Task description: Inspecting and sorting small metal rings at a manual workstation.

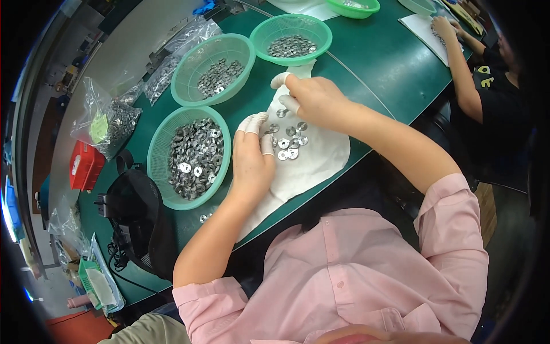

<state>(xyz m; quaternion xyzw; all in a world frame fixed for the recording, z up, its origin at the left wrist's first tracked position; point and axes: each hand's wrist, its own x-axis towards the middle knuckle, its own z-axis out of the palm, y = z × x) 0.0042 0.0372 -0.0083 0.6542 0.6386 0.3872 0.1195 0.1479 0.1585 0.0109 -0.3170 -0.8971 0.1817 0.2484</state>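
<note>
Several small shiny metal washers (293, 143) lie loose on a white cloth (318, 166) spread over the green table. My left hand (252, 163) rests at the cloth's left side, fingers extended and thumb apart, right beside the washers. White finger cots cover its fingertips and thumb. Above the cloth's far part is my right hand (321, 100), with cots on index finger and thumb. A gap shows between those two, and a single washer (281, 113) lies just below the thumb. The other right fingers are curled and partly hidden. I see nothing held in either hand.
Left of the cloth stands a green basket (154, 157) full of washers. Two more baskets (180, 74) (258, 43) with washers stand behind it. Bagged parts (117, 120), a red bin (86, 166) and a black object (134, 212) are farther left. Another person (487, 97) works at far right.
</note>
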